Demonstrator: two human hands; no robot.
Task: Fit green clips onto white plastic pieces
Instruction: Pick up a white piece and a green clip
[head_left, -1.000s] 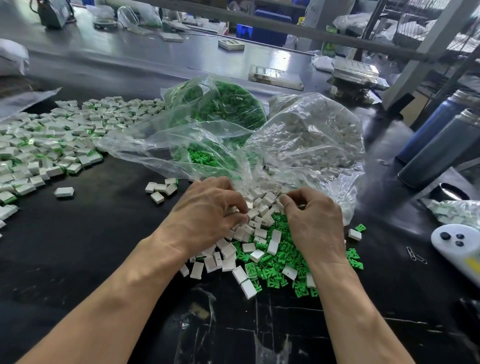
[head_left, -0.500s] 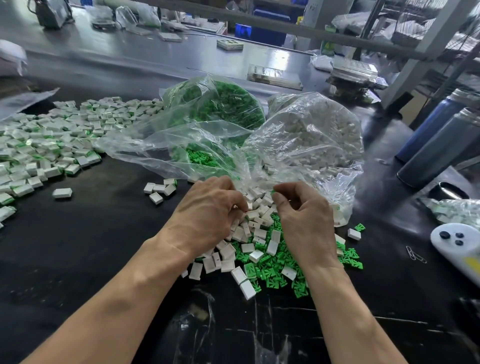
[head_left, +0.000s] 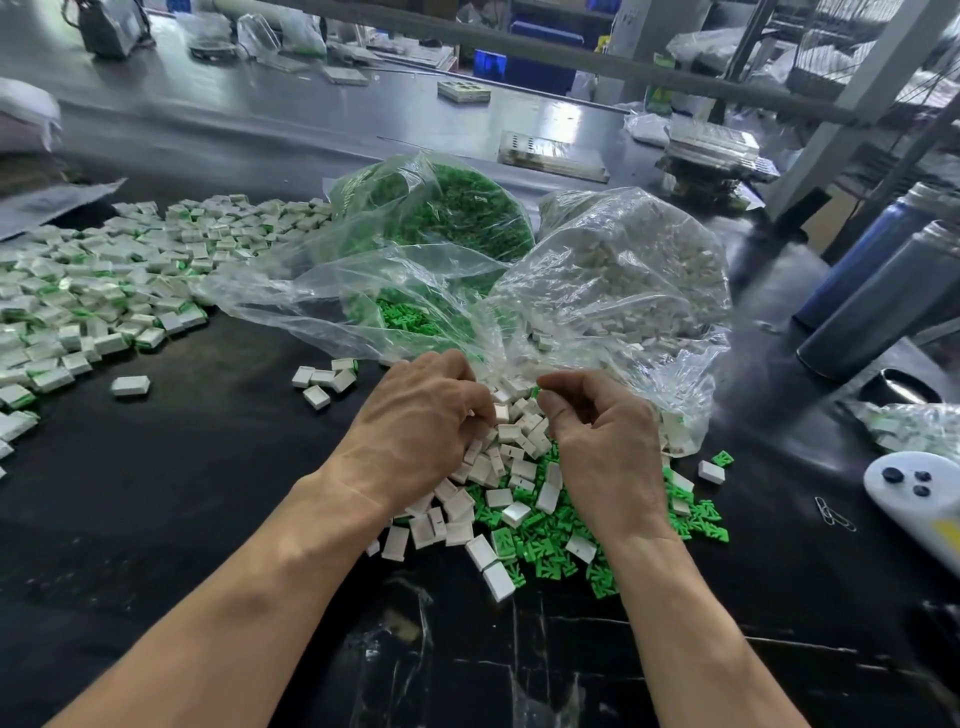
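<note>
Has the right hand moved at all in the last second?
Yes. The right hand has shifted left, toward the left hand, judged against the lone white piece on the table, which stayed put.

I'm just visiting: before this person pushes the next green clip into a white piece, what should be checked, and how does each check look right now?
1. Right hand holds a green clip at its fingertips: ok.
2. Left hand holds a white piece: ok, pinched at its fingertips.
3. Clip lined up with the piece's slot: cannot tell, fingers hide it.
4. Loose parts within reach: ok, the mixed pile lies under both hands.
5. Room for finished pieces: ok, the finished heap lies to the left.
</note>
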